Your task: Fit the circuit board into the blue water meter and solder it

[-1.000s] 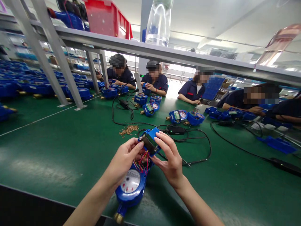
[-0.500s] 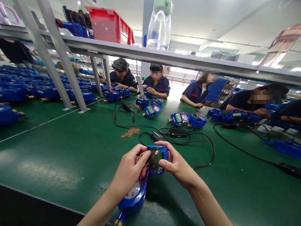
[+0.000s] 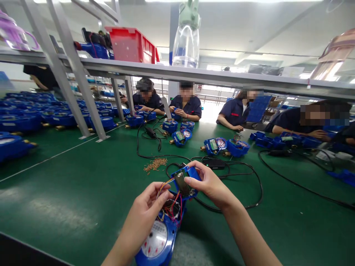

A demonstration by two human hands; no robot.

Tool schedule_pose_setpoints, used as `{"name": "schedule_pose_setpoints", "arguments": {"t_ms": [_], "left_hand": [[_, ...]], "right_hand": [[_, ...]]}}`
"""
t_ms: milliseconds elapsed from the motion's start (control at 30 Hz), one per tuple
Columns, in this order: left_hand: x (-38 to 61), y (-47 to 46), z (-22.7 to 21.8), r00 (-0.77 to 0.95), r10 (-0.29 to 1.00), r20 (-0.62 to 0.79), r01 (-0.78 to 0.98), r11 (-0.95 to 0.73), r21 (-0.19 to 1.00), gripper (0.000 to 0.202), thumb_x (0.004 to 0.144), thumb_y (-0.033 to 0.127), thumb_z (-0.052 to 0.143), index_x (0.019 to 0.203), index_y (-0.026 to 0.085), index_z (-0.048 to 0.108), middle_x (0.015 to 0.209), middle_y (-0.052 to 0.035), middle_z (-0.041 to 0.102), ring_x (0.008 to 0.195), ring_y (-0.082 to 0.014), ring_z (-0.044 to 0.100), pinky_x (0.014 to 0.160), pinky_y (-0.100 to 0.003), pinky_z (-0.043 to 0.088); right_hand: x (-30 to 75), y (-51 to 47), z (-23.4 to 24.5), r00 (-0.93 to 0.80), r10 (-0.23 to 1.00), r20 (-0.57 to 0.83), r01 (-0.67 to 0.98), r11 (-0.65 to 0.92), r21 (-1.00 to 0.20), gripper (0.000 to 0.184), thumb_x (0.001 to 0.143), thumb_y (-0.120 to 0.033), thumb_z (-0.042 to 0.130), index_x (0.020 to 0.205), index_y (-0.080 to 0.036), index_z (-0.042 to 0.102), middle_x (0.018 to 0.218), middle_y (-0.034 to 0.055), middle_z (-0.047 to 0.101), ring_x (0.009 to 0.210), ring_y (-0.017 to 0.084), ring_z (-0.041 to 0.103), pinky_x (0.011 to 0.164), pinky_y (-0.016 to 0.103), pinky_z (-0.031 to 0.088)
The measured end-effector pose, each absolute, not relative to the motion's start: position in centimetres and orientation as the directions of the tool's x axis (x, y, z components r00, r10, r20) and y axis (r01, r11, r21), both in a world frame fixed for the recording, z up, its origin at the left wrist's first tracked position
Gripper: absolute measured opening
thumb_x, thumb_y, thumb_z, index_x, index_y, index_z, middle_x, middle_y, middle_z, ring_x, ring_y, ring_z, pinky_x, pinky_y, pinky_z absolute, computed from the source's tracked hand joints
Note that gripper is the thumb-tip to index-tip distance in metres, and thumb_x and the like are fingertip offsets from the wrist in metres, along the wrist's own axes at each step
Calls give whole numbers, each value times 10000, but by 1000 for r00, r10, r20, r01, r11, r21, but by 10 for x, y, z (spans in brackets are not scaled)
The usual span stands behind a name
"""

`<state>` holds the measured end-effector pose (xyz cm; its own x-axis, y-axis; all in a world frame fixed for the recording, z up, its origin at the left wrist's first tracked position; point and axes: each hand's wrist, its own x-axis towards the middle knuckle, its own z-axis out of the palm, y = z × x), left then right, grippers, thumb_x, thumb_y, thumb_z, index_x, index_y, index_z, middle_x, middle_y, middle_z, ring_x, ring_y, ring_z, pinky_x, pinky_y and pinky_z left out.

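A blue water meter with a round white dial lies on the bench in front of me. Its compartment, full of red, yellow and dark wires, faces up. Above it my right hand grips a blue cover with a circuit board by its right side, thumb on the board side, tilted. Thin coloured wires run from that board towards the meter. My left hand is closed around these wires at the compartment's left edge, thumb and fingertips near each other; the fingertips are partly hidden.
Small brass screws lie in a pile beyond my hands, beside black cables. More meters stand farther back, many at left. A shelf on metal legs crosses overhead. Several co-workers sit opposite.
The board cover has tilted and lifted off the meter's compartment, showing the wires inside. My left hand has moved from the cover's edge down to the wires. The view has shifted slightly.
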<state>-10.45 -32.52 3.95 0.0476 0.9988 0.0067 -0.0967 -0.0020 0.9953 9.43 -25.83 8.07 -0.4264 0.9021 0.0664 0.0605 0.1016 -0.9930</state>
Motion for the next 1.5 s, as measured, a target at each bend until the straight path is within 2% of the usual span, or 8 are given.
{"name": "schedule_pose_setpoints", "arguments": {"t_ms": [67, 167, 367, 567, 800, 1067, 1300, 1500], "left_hand": [[-104, -325, 44, 31, 999, -28, -194, 34, 980, 282, 891, 408, 683, 1085, 209, 631, 967, -36, 714, 932, -185, 650, 849, -281, 492], [-104, -323, 54, 52, 996, -79, -317, 92, 944, 249, 894, 398, 687, 1008, 186, 627, 747, 12, 640, 735, -128, 572, 731, -234, 467], [-104, -315, 64, 101, 992, -78, -315, 106, 943, 271, 899, 410, 675, 821, 170, 575, 558, 59, 492, 547, -78, 407, 578, -188, 379], [-105, -317, 65, 124, 987, -104, -337, 140, 931, 290, 866, 443, 700, 824, 196, 554, 554, 94, 374, 466, -58, 233, 411, -162, 221], [-110, -316, 59, 120, 987, -104, -290, 136, 947, 294, 894, 466, 665, 840, 196, 561, 593, 99, 266, 524, -77, 151, 435, -184, 140], [-105, -316, 54, 51, 997, -64, -273, 76, 959, 281, 880, 441, 693, 825, 178, 611, 602, 80, 377, 509, -56, 208, 446, -206, 146], [-103, -319, 51, 40, 996, -75, -326, 84, 942, 301, 862, 451, 709, 801, 173, 611, 594, 86, 341, 497, -54, 181, 433, -195, 149], [-99, -322, 49, -52, 999, -9, -222, -2, 975, 267, 879, 439, 694, 812, 185, 643, 647, 54, 483, 511, -52, 258, 439, -175, 202]], "right_hand": [[93, -258, 84, -423, 902, 85, 113, 146, -983, 367, 782, -420, 773, 993, -188, 582, 827, -31, 545, 752, 109, 494, 650, 198, 409], [91, -261, 88, -428, 899, 96, 155, 177, -972, 357, 781, -408, 763, 1005, -193, 586, 851, -24, 551, 764, 118, 499, 659, 210, 418], [90, -262, 88, -418, 904, 84, 141, 156, -978, 378, 773, -407, 771, 1041, -205, 596, 878, -14, 567, 780, 127, 510, 671, 219, 438], [89, -260, 79, -444, 896, 32, 78, 74, -994, 393, 781, -446, 766, 1032, -206, 582, 878, -9, 585, 776, 128, 521, 681, 229, 445], [85, -264, 81, -413, 908, 74, 124, 137, -983, 347, 786, -416, 763, 996, -206, 583, 835, -24, 558, 748, 115, 491, 664, 214, 430], [83, -267, 80, -377, 922, 85, 98, 131, -987, 342, 761, -377, 771, 983, -198, 581, 834, -18, 560, 733, 114, 487, 648, 212, 431], [79, -269, 82, -347, 932, 103, 100, 146, -984, 330, 717, -326, 770, 945, -193, 574, 801, -17, 552, 713, 117, 485, 633, 216, 425], [76, -271, 83, -319, 941, 115, 132, 164, -978, 322, 713, -331, 754, 941, -189, 577, 809, -11, 567, 712, 121, 497, 626, 218, 435]]}}
